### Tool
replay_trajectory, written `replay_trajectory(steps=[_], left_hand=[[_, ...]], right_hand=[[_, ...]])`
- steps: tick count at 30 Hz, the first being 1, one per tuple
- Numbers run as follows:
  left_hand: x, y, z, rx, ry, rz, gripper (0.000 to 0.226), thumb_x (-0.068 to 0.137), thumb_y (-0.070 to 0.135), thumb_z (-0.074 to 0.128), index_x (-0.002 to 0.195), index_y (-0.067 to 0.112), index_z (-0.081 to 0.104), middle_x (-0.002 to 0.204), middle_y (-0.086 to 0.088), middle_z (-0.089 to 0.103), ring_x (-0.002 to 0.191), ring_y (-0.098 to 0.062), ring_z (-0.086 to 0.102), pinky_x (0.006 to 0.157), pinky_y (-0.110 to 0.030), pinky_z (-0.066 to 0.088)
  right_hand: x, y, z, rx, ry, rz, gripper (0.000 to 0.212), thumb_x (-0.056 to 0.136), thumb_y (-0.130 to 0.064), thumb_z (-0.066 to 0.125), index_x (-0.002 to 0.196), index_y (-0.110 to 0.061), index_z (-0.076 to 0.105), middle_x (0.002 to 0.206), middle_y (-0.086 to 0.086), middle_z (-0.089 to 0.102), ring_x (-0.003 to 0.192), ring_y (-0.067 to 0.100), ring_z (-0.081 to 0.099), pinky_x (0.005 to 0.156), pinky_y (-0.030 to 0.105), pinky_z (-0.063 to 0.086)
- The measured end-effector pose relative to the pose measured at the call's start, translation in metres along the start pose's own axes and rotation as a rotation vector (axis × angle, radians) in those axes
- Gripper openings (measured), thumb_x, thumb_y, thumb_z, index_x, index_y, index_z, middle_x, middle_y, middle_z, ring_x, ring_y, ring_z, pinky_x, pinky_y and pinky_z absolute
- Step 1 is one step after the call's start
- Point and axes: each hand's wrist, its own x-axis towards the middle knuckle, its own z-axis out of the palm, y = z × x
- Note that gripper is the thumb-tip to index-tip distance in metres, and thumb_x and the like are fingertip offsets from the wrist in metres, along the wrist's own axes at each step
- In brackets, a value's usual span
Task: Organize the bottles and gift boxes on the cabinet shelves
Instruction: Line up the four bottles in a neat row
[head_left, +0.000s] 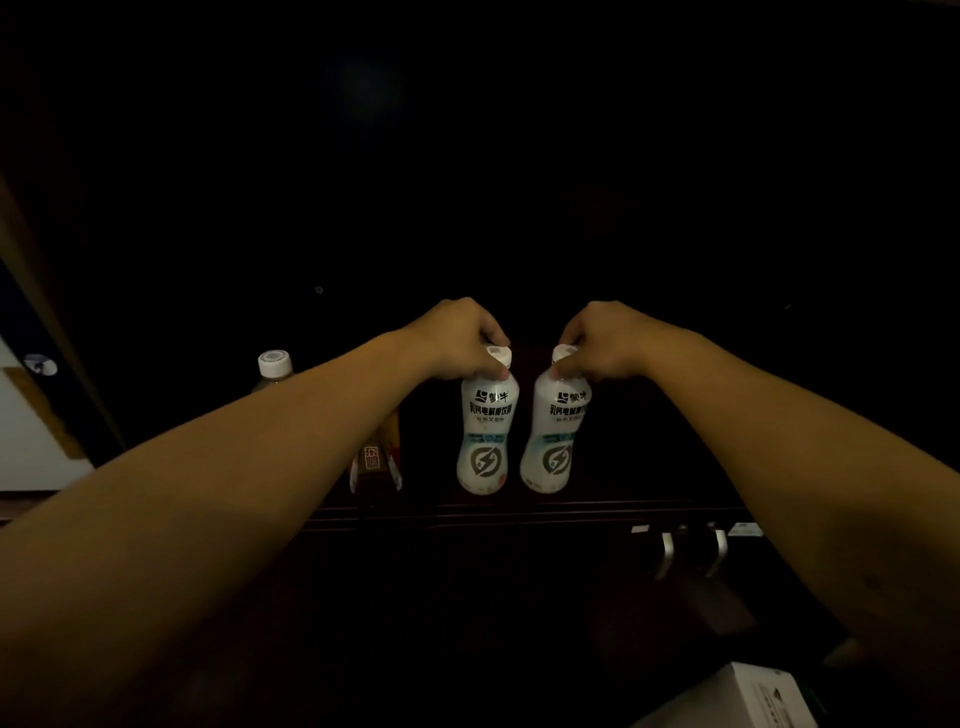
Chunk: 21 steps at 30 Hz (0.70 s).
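Observation:
Two white drink bottles stand upright side by side on a dark cabinet shelf (519, 512). My left hand (457, 335) grips the left white bottle (485, 436) by its cap and neck. The right white bottle (556, 436) is held the same way by my right hand (602, 338). To the left, partly behind my left forearm, stand a bottle with an orange label (376, 462) and a white-capped bottle (274, 366). The back of the cabinet is too dark to make out.
Two metal door handles (691, 553) sit below the shelf edge at the right. A white box (753, 696) lies at the bottom right corner. A wooden frame and pale wall show at the far left.

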Motion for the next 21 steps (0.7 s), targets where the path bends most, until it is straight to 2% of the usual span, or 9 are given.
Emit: replay_trajectory(steps=[4, 7, 16, 21], left_hand=[[-0.002, 0.000, 0.001, 0.000, 0.005, 0.003, 0.049, 0.079, 0.020, 0.084, 0.125, 0.014, 0.067, 0.117, -0.006, 0.069, 0.101, -0.017, 0.067, 0.085, -0.034, 0.059], [-0.002, -0.001, 0.003, 0.041, 0.035, 0.005, 0.049, 0.080, 0.024, 0.084, 0.126, 0.016, 0.067, 0.121, -0.004, 0.068, 0.106, -0.016, 0.065, 0.086, -0.028, 0.055], [-0.002, 0.000, 0.009, 0.107, 0.120, 0.003, 0.051, 0.079, 0.028, 0.084, 0.127, 0.017, 0.067, 0.127, -0.003, 0.066, 0.114, -0.016, 0.062, 0.086, -0.023, 0.048], [-0.004, 0.000, 0.013, 0.135, 0.153, 0.015, 0.051, 0.081, 0.029, 0.082, 0.128, 0.017, 0.066, 0.130, -0.002, 0.064, 0.119, -0.017, 0.059, 0.095, -0.029, 0.050]], right_hand=[[-0.002, -0.002, 0.000, 0.004, -0.001, 0.022, 0.037, 0.075, -0.041, 0.083, 0.099, -0.014, 0.073, 0.089, 0.002, 0.071, 0.078, 0.017, 0.071, 0.076, 0.041, 0.061], [-0.005, -0.002, -0.001, 0.024, 0.004, 0.040, 0.036, 0.076, -0.040, 0.083, 0.096, -0.012, 0.073, 0.086, 0.005, 0.073, 0.072, 0.018, 0.073, 0.073, 0.041, 0.062], [-0.008, -0.002, 0.005, 0.042, 0.053, 0.067, 0.040, 0.073, -0.044, 0.084, 0.099, -0.015, 0.072, 0.086, 0.001, 0.071, 0.073, 0.016, 0.069, 0.075, 0.038, 0.060], [-0.010, 0.000, 0.010, 0.024, 0.093, 0.073, 0.040, 0.073, -0.047, 0.082, 0.099, -0.018, 0.071, 0.083, -0.002, 0.068, 0.074, 0.014, 0.066, 0.067, 0.032, 0.055]])
